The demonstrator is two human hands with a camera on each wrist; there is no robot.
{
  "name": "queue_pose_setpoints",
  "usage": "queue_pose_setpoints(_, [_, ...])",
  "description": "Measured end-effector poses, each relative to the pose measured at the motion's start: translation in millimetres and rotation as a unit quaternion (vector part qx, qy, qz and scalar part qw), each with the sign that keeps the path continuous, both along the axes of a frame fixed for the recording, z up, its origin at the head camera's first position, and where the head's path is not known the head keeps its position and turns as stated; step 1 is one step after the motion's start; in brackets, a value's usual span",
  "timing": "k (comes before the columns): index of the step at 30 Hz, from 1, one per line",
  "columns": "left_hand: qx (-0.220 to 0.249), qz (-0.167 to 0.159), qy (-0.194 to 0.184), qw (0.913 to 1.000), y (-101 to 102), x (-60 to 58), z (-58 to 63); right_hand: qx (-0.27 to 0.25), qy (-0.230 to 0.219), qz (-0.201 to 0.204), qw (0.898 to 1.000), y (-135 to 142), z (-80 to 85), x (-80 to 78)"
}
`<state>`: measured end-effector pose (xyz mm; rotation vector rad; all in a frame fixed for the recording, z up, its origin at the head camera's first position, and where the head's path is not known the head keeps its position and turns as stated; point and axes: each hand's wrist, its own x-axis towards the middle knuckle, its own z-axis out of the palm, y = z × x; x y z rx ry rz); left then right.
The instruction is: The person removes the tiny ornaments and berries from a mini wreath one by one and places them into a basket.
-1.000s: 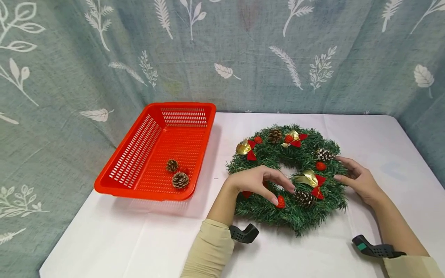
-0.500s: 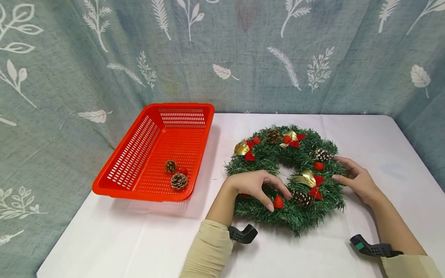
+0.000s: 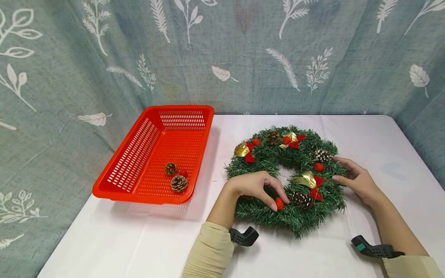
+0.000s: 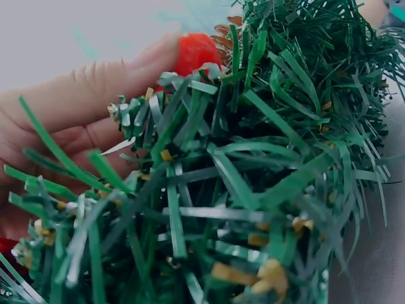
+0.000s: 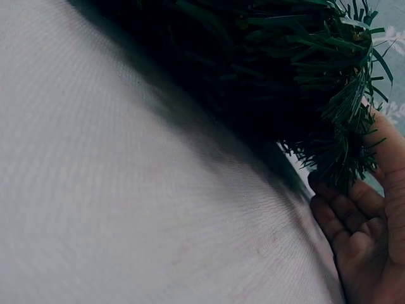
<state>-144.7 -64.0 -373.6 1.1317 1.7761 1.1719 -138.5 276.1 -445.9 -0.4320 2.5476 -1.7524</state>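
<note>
A green Christmas wreath (image 3: 292, 222) lies on the table in the head view, decorated with pine cones, gold-and-red bows and red berries. My left hand (image 3: 255, 185) reaches over its front left part and pinches a red berry (image 3: 279, 203) between thumb and fingertips. In the left wrist view the thumb presses against that berry (image 4: 195, 54), while green tinsel needles hide much of the fingers. My right hand (image 3: 359, 181) grips the wreath's right outer edge, thumb on top. Its curled fingers (image 5: 348, 212) show beneath the needles in the right wrist view. A white-tipped pine cone (image 3: 301, 199) sits just right of the pinched berry.
A red plastic basket (image 3: 99, 187) stands left of the wreath on the white-covered table (image 3: 167, 247). Inside it are a small pine cone (image 3: 170, 168), a larger pine cone (image 3: 179, 183) and something red beside them. A patterned curtain (image 3: 243, 58) hangs behind.
My left thumb and fingertips have closed in on the red berry from slightly apart. The right hand keeps its place at the wreath's edge.
</note>
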Motion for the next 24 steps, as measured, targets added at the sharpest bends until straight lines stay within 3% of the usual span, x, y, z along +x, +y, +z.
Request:
queue_pose_setpoints(8, [0.013,0.030,-0.036,0.9988,-0.4,1.1,-1.3,-0.006,0.001,0.006,1.000,-0.2,0.1,0.7])
queue_pose_setpoints(14, [0.037,0.070,-0.062,0.9949,-0.3,1.8,-2.2,-0.010,0.002,0.009,1.000,-0.3,-0.3,0.4])
queue_pose_setpoints(24, [0.077,0.099,-0.062,0.9901,-2.3,1.1,-1.3,-0.004,0.008,0.009,1.000,-0.1,0.6,0.2])
